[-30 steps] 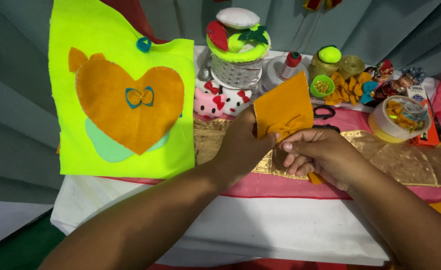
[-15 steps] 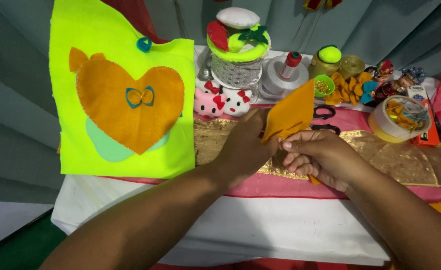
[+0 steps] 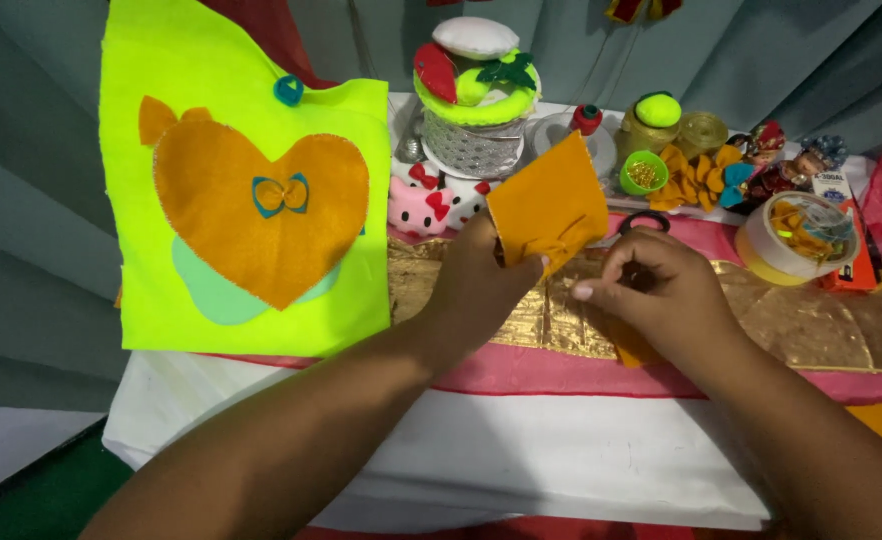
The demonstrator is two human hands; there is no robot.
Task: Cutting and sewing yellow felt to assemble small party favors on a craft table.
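The left hand (image 3: 481,290) pinches the lower edge of a square piece of orange felt fabric (image 3: 549,203) between thumb and fingers and holds it upright above the desk (image 3: 521,460), near the middle of the desk's far half. The right hand (image 3: 661,295) sits just beside it with the fingers curled closed; a scrap of the same orange felt (image 3: 629,348) shows under the palm, but whether the fingers grip it cannot be told. Both hands are over a gold and pink cloth strip (image 3: 841,325) that runs across the desk from left to right. At the left edge hangs a neon yellow felt panel (image 3: 161,290) bearing a large orange felt heart (image 3: 251,225) with a small blue bow. Along the far edge stand a round pincushion basket with felt fruit on top (image 3: 476,90) and a small green cup of pins (image 3: 643,172). Near the far right corner lies a roll of white tape (image 3: 796,240).
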